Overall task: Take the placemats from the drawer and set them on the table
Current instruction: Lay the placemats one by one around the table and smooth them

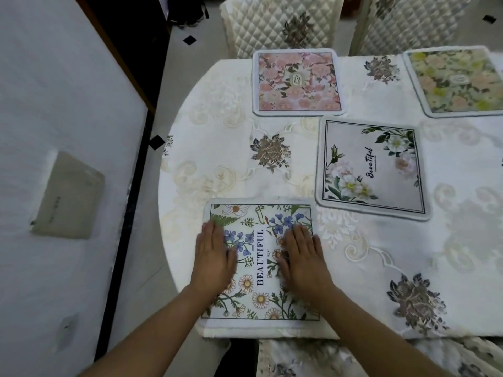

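Note:
A placemat printed with daisies, blue flowers and the word BEAUTIFUL (260, 289) lies flat at the near edge of the table (217, 148). My left hand (215, 257) rests palm down on its left half, fingers together. Flat on the mat's right half is my right hand (302, 257). Three more placemats lie on the table: a pink floral one (298, 83) at the far side, a white-flower one reading Beautiful (373, 170) in the middle, and a yellow-green floral one (457, 80) at the far right.
The oval table wears a cream embroidered cloth. Quilted chairs (280, 20) stand at its far side, and another chair seat (353, 357) shows at the near edge. A white surface (68, 104) with a beige pad (69, 195) fills the left.

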### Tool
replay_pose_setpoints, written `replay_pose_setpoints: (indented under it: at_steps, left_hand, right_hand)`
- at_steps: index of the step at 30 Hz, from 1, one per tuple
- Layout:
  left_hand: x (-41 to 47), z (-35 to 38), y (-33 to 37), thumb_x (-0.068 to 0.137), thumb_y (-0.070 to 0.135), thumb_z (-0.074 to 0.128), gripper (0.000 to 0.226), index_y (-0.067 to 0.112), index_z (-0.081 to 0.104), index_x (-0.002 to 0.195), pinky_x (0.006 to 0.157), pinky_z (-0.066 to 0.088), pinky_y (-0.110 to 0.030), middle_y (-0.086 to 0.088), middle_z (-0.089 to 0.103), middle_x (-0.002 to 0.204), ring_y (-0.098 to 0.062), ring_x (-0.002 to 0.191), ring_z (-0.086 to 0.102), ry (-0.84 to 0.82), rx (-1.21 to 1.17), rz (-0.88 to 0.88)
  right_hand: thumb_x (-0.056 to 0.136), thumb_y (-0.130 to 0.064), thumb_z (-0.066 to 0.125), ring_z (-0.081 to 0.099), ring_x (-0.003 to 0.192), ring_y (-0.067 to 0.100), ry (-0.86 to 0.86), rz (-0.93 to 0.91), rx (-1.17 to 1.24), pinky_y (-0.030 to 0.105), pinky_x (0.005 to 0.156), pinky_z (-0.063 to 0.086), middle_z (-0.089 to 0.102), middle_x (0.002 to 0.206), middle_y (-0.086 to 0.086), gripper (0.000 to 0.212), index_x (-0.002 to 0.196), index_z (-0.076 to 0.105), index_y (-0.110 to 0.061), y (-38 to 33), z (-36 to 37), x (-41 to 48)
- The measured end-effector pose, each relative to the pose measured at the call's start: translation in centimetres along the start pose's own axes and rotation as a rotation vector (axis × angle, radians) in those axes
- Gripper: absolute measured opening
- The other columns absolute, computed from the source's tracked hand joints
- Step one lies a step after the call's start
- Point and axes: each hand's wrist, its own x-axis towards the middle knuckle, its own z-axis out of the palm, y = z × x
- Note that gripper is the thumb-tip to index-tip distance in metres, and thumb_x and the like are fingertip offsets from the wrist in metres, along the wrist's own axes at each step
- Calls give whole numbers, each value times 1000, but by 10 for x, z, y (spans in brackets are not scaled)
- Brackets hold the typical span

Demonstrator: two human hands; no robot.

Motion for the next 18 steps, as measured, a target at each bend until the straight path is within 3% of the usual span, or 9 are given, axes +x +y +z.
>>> replay_pose_setpoints:
  at_steps: [3, 6, 11, 16, 18]
  left_hand:
    - [46, 1, 21, 95, 28, 41, 59, 0, 25, 144, 118, 15, -51, -22, 23, 153, -38, 144, 15, 12, 73, 124]
    - [82, 5, 33, 97, 25, 38, 57, -1, 24, 146, 119, 12, -46, -23, 22, 155, -35, 145, 14, -5, 159, 189]
    - [102, 11, 11, 100, 30, 31, 55, 2, 25, 147, 120, 8, -41, -19, 26, 155, -31, 146, 14, -32, 206, 322]
    - [95, -4, -34, 101, 30, 26, 55, 4, 22, 149, 120, 3, -37, -15, 20, 157, -26, 148, 9, -9, 195, 383]
    - [91, -8, -48, 101, 30, 25, 56, 5, 17, 150, 120, 2, -36, -14, 14, 159, -24, 148, 3, -19, 169, 344]
  right_hand:
    - [98, -43, 24, -4, 148, 26, -17, -90, -35, 47, 119, -3, 7, 161, 13, 66, 152, 12, -6, -19, -3, 55]
    - [100, -40, 13, -7, 148, 25, -31, -142, -97, 47, 120, -4, 3, 161, 12, 62, 152, 7, -7, -35, -4, 98]
    - [99, -37, 21, 4, 149, 23, -1, -169, -107, 41, 121, 0, 14, 161, 12, 61, 152, 14, -6, -21, 0, 121]
    - [97, -38, 17, 8, 148, 26, 76, -66, -63, 44, 121, 10, 17, 159, 16, 63, 151, 18, -4, 27, -11, 103]
    - [96, -38, 18, 7, 149, 25, 86, -24, -60, 40, 121, 6, 18, 159, 16, 64, 151, 18, -5, 44, -15, 95]
